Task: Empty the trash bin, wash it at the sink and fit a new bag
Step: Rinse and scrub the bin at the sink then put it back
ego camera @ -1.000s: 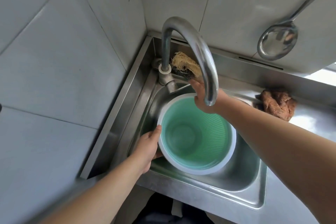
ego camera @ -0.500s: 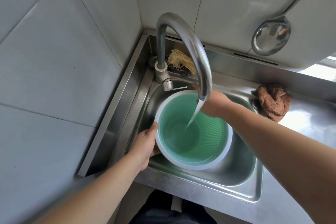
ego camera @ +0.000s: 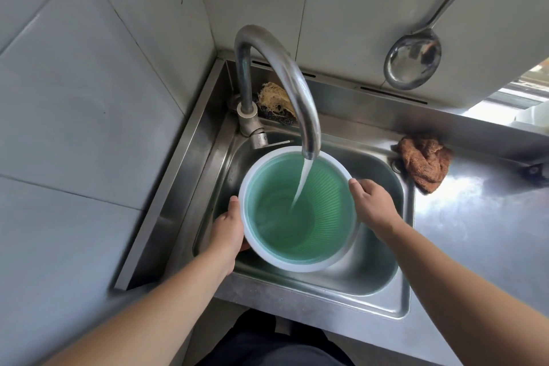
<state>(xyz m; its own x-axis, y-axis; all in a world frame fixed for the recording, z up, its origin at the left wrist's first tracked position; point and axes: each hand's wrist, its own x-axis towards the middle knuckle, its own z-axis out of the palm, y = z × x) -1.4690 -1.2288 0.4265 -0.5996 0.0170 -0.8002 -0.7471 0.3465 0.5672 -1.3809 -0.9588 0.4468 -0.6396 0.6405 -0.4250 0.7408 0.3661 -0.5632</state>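
A round green ribbed plastic trash bin with a white rim [ego camera: 320, 217] is sitting upright in the stainless steel sink [ego camera: 383, 276], under the curved metal tap [ego camera: 285, 74]. A stream of water [ego camera: 301, 184] is pouring from the spout into the bin. The left hand [ego camera: 228, 229] is gripping the rim on its left side, thumb up along the edge. The right hand [ego camera: 371, 202] is holding the rim on its right side, fingers curling over it. A crumpled brown cloth [ego camera: 424, 160] is lying on the steel surface [ego camera: 475, 232] beside the sink.
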